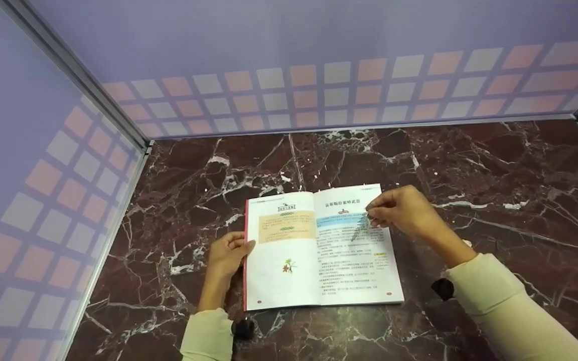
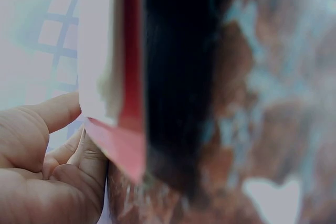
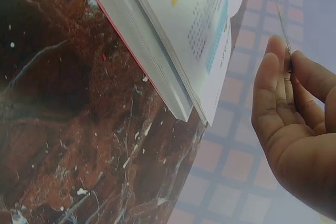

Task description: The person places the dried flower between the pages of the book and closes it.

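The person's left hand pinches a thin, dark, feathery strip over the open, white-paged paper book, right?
Wrong hand: the person's bare right hand pinches the thin, dark, feathery strip over the open, white-paged paper book, as the head view shows.

The person before me wears a long, pale cream left sleeve (image 1: 206, 335) and a matching right sleeve (image 1: 504, 303), with a small black piece (image 1: 243, 329) beside the first and a similar dark piece (image 1: 442, 289) beside the second, while the left hand (image 1: 227, 253) and the right hand (image 1: 405, 211) are bare.
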A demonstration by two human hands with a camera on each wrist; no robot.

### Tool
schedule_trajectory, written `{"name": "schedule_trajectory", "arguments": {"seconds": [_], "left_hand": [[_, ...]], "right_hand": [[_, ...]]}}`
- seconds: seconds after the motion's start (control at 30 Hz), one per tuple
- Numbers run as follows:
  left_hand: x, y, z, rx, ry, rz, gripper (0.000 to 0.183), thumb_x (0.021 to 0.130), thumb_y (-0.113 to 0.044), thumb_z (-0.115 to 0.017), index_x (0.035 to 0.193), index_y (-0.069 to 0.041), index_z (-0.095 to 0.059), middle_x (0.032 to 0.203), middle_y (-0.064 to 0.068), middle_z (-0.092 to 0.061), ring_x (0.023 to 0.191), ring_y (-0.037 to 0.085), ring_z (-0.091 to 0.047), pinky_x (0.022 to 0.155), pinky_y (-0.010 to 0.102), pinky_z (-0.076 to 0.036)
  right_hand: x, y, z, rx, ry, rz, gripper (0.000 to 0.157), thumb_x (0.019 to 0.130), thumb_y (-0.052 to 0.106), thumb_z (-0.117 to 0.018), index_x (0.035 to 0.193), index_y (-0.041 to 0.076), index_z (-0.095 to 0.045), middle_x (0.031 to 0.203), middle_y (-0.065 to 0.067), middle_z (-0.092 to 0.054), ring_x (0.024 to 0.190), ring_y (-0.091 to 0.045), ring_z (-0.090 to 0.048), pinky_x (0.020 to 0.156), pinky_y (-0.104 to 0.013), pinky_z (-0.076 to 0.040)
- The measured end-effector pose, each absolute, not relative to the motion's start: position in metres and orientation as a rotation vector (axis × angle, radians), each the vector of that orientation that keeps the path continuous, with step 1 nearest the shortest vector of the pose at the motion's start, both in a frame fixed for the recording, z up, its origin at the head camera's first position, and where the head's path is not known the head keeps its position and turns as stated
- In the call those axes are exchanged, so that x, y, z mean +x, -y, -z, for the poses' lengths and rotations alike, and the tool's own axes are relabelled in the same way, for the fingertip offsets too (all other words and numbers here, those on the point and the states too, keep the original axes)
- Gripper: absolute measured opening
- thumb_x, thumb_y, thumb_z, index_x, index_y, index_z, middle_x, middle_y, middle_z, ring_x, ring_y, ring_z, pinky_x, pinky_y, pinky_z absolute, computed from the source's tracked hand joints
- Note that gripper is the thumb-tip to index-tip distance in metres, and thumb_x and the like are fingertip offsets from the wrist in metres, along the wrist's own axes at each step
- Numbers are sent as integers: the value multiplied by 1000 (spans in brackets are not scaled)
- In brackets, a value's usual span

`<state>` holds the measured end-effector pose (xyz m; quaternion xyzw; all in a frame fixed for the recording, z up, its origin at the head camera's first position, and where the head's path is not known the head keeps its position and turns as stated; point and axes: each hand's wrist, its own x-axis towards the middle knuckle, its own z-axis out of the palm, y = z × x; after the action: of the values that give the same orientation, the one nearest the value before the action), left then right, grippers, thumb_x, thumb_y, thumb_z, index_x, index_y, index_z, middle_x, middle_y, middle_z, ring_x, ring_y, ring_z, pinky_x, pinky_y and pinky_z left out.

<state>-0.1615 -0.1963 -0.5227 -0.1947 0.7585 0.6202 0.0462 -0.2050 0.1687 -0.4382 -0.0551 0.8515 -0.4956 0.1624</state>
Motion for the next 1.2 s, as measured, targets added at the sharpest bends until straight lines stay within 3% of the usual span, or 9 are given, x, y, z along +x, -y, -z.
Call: {"name": "schedule_trajectory", "arguments": {"seconds": [0.67, 1.2], "left_hand": [[-159, 196, 518, -575, -2291, -1907, 36, 89, -5, -73, 121, 9, -62, 80, 0, -67, 65, 8, -56, 56, 21, -45], [-160, 196, 520, -604, -2318, -1869, 31, 90, -5, -72, 117, 8, -64, 83, 3, -69, 66, 10, -57, 58, 21, -46]], "right_hand": [[-205, -151, 454, -173, -2388, 1414, 13, 92, 1, -69, 99, -8, -74, 88, -18, -75, 73, -21, -73, 70, -34, -60], [-205, -147, 467, -92, -2301, 1481, 14, 92, -2, -68, 101, -11, -71, 92, -20, -74, 71, -18, -73, 69, -31, -60]]}}
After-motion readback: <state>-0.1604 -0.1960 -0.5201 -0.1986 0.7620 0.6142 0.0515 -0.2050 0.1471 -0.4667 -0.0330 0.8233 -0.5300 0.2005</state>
